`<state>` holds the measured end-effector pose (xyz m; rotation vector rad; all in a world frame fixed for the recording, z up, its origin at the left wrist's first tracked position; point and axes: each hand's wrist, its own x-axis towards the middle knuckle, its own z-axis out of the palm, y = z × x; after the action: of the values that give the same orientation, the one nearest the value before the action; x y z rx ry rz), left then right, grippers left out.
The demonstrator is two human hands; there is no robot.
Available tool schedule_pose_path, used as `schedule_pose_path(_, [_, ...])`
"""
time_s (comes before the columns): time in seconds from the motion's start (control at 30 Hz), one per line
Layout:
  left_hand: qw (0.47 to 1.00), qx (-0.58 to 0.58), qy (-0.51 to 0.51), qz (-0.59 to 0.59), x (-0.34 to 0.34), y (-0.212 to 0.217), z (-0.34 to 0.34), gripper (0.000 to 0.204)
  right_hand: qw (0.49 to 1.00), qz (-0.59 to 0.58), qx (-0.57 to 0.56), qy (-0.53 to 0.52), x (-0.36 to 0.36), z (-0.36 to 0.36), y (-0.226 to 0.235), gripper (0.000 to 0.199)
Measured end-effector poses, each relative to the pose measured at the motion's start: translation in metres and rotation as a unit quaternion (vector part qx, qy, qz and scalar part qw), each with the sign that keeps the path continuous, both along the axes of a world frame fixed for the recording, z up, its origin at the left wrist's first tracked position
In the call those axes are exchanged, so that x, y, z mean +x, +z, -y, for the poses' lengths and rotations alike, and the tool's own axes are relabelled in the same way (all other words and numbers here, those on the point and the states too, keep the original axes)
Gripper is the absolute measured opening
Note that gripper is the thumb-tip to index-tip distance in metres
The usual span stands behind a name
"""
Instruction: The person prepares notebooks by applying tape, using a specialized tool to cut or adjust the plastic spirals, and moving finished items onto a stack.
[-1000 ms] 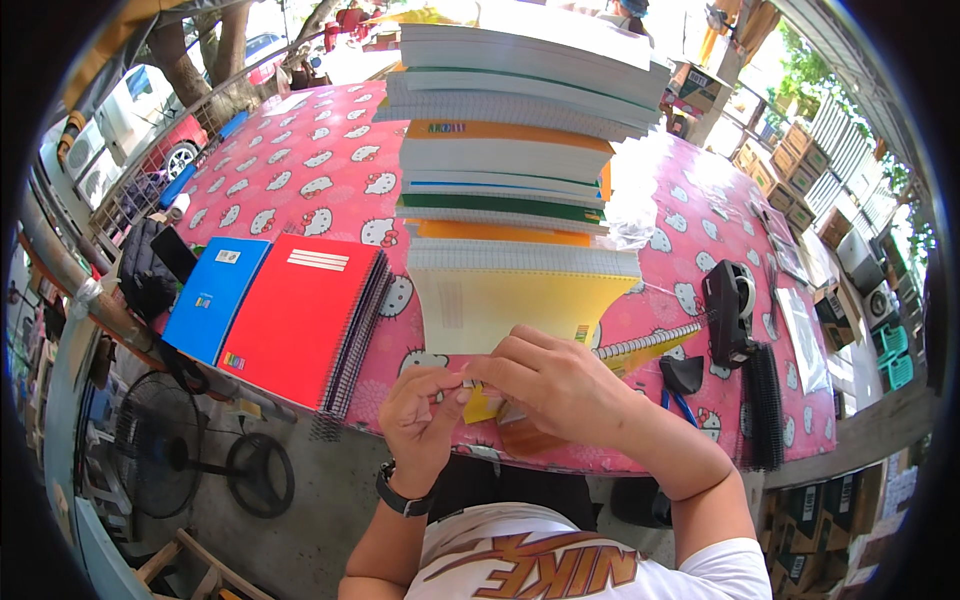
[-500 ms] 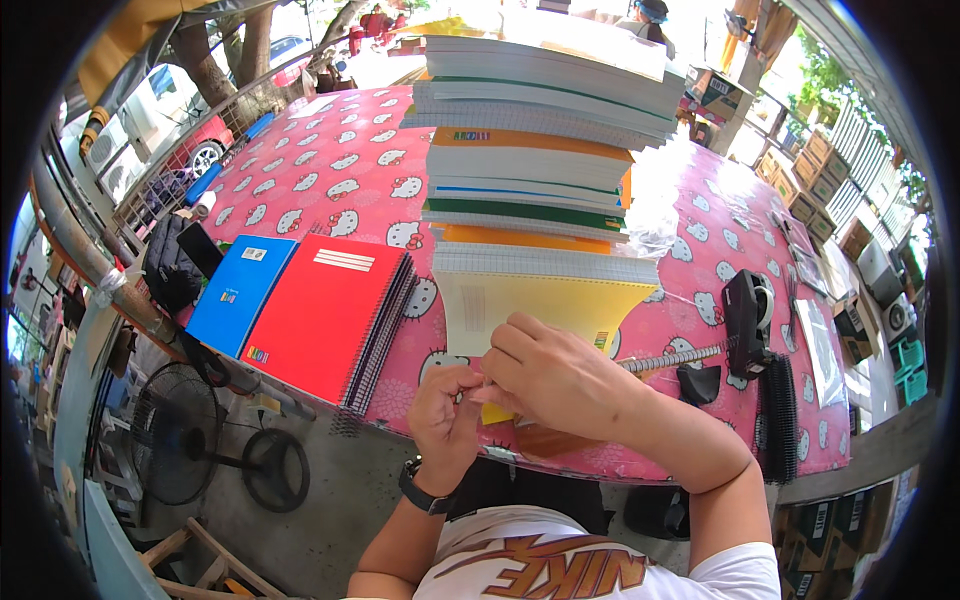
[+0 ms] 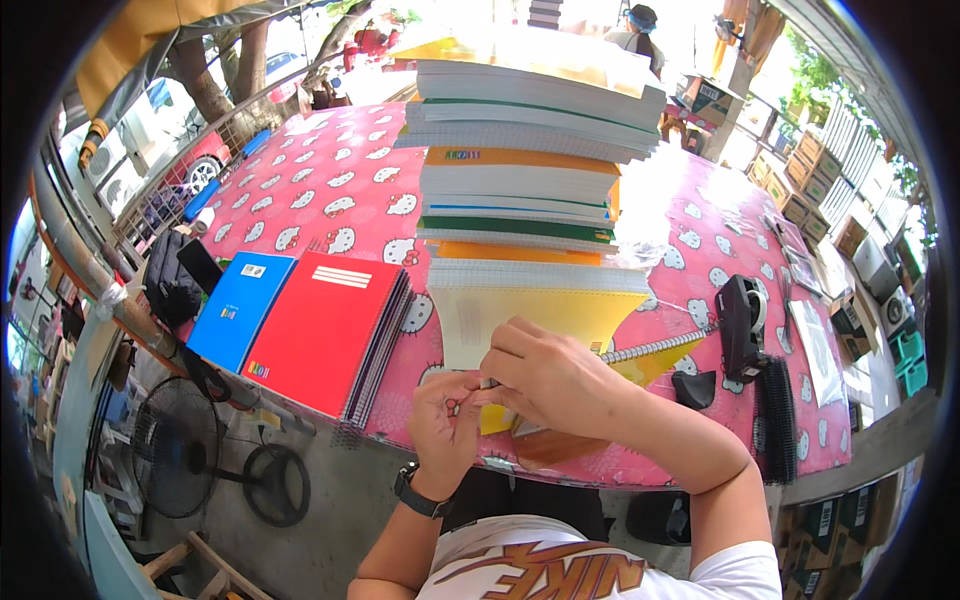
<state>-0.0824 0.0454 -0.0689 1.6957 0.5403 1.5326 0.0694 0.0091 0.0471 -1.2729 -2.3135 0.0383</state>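
My right hand [image 3: 555, 378] is closed over the near end of a yellow spiral notebook [image 3: 655, 358], whose coil slants away to the right from beneath the fingers. Its fingertips meet those of my left hand [image 3: 446, 420], which is closed in a pinch; what lies between the left fingertips is too small to make out. Just beyond both hands rises a tall stack of unbound notebooks [image 3: 520, 190], with a pale yellow cover [image 3: 545, 312] facing me at its bottom. A brown piece [image 3: 550, 450] lies under my right wrist at the table's edge.
Red [image 3: 325, 330] and blue [image 3: 240, 310] spiral notebooks lie on the left of the pink patterned table [image 3: 290, 175]. On the right are a black tape dispenser [image 3: 740, 325], a small black object [image 3: 694, 388] and black binding coils [image 3: 775, 420]. A fan [image 3: 175, 445] stands on the floor at left.
The yellow notebook has tilted up, so more of its cover shows below the coil. Both hands keep nearly the same pinch, and the whole view has shifted slightly.
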Motion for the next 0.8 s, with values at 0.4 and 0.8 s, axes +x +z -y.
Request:
schedule_pose_path(0.4, [0.999,-0.003,-0.029,0.037,0.002,-0.015,-0.005,0.022,0.993,0.100,0.065,0.015,-0.006,-0.002,-0.009,0.013])
schedule_pose_path(0.8, [0.994,0.102,0.001,-0.045,-0.011,0.010,-0.002,0.021,0.970,-0.109,-0.201,0.079,0.010,-0.009,0.014,0.023])
